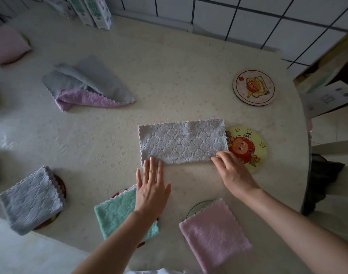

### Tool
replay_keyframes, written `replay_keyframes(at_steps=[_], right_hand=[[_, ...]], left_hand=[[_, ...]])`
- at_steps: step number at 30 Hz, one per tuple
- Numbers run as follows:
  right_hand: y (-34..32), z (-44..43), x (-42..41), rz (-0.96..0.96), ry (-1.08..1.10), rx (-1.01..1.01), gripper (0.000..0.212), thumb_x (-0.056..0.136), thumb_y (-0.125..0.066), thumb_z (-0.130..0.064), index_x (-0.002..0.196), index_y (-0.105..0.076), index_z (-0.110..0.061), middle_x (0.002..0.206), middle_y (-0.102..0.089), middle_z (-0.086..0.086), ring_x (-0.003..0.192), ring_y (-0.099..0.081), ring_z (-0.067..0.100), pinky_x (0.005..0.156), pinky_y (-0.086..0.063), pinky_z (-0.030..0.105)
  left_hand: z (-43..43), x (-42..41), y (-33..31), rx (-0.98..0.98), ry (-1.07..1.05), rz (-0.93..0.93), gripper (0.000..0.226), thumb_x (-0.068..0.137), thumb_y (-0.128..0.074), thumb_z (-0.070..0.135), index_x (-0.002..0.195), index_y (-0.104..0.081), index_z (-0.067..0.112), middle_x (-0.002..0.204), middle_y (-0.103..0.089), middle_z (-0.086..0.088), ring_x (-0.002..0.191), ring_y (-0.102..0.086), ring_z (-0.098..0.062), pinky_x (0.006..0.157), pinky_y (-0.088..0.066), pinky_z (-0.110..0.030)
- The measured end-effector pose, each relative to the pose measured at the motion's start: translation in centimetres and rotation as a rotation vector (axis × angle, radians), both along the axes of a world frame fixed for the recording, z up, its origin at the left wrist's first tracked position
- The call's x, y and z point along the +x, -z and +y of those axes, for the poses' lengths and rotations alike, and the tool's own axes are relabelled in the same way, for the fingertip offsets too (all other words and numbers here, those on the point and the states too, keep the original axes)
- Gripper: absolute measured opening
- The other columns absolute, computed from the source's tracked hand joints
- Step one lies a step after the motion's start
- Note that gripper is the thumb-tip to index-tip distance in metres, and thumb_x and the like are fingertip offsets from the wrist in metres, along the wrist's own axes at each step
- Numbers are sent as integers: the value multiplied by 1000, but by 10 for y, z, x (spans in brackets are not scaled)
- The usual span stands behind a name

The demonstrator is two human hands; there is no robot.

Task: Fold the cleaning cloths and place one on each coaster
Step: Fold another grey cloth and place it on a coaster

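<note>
Cream tablecloth (169, 86) bore a grey quilted cleaning cloth (183, 143), folded into a long rectangle, its right end overlapping a round yellow cartoon coaster (250, 144). The left hand (151, 186) pressed straight, spread fingers on its near-left corner; the right hand (235, 173) pinched the near-right corner with curled fingers.

One wide-angle head-worn camera is looking forward and steeply down, close over the left hand (151, 186) and right hand (233, 172) on a tabletop (169, 76), tiled wall (248, 14) beyond.
</note>
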State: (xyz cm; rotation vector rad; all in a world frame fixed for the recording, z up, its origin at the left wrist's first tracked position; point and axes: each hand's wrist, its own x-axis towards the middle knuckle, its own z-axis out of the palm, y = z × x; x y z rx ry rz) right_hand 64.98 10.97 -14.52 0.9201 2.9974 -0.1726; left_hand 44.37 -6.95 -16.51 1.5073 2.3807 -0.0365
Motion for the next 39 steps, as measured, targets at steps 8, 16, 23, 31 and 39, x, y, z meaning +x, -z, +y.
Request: replay_keyframes(at_steps=[8,16,23,31,39], right_hand=[[-11,-2,-30,-174,52,134,27,66,-51,8,87,-53,-9,85,-54,11,77,-53,30,60,-48,38],[-32,-1,-41,-104,26,7,37,58,-68,16,88,-58,-5,80,-56,8,70,-51,25,61,-47,38],[-44,-58,-42,101,-51,-146,26,79,-65,2,103,-60,-7,86,-64,6,76,-58,23,67,-51,37],[-64,-64,-36,209,-100,-320,30,92,-46,-14,118,-60,-8,100,-68,4,89,-64,18,76,-54,31],[-24,-8,-21,-66,-321,-356,78,74,-47,28,138,-46,-17,142,-48,2,133,-43,19,111,-36,36]], left_hand=[[20,-40,1,-25,132,42,76,91,-22,54,151,-15,9,158,-7,-15,146,-5,-32,115,-5,-55],[54,-53,-16,-73,38,42,77,96,-32,50,151,1,7,159,8,-13,145,11,-30,114,11,-55],[47,-1,-16,174,352,-61,79,85,-61,39,150,-23,16,157,-19,-6,146,-12,-24,118,-13,-48],[22,14,-9,337,414,-280,48,81,-53,20,127,-59,11,138,-53,-8,133,-44,-26,108,-39,-40],[2,3,-9,306,504,-453,55,78,-66,7,132,-55,12,140,-51,-6,136,-41,-21,110,-36,-36]])
